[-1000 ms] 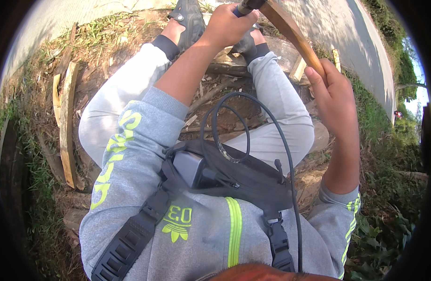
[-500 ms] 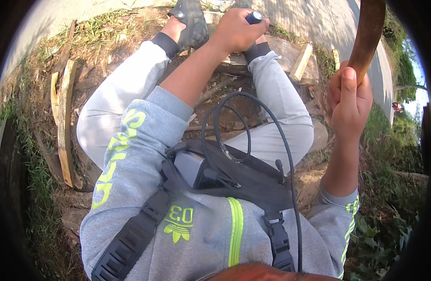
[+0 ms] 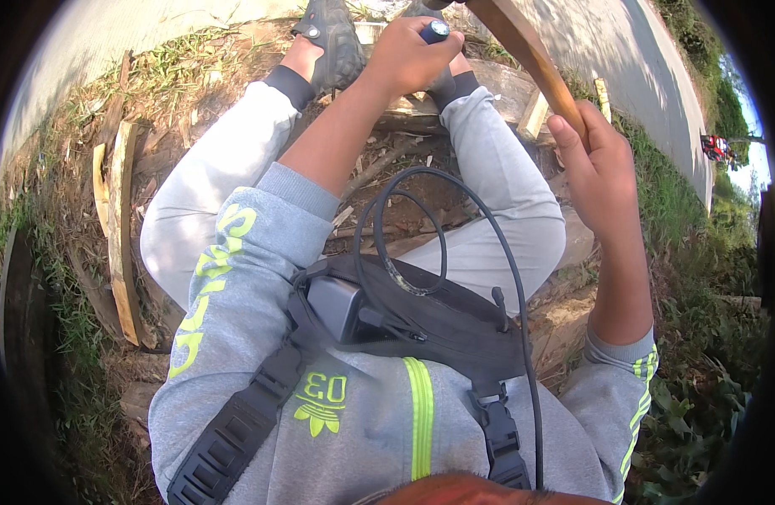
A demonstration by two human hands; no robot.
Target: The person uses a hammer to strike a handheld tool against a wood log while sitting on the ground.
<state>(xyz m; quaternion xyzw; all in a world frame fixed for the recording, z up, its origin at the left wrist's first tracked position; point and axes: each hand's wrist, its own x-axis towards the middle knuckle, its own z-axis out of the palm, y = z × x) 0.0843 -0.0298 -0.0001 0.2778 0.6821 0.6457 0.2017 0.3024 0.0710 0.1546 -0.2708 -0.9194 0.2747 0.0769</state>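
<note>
My left hand (image 3: pixel 412 57) is closed around a dark blue handle (image 3: pixel 435 32) with a round, shiny end cap facing up. It looks like a chisel's, but the blade is hidden below my fist. On the right, my right hand (image 3: pixel 596 156) grips the lower end of a hammer's curved wooden handle (image 3: pixel 530 50). The handle slants up and left, and part of the dark hammer head shows at the top edge, just above the blue handle's cap. Under my left hand lies a piece of wood (image 3: pixel 412 107), partly covered by my hand and legs.
Split wood strips (image 3: pixel 120 236) lie at left, and a pale wood block (image 3: pixel 535 116) sits right of my foot. Chips and dry grass litter the ground. A black pouch (image 3: pixel 421 316) with a looped cable (image 3: pixel 497 219) is at my waist. A road with a red vehicle (image 3: pixel 716 148) runs along the right.
My right hand has swung the hammer down and to the left, bringing its head over the blue handle. My left hand has shifted slightly left, still holding on.
</note>
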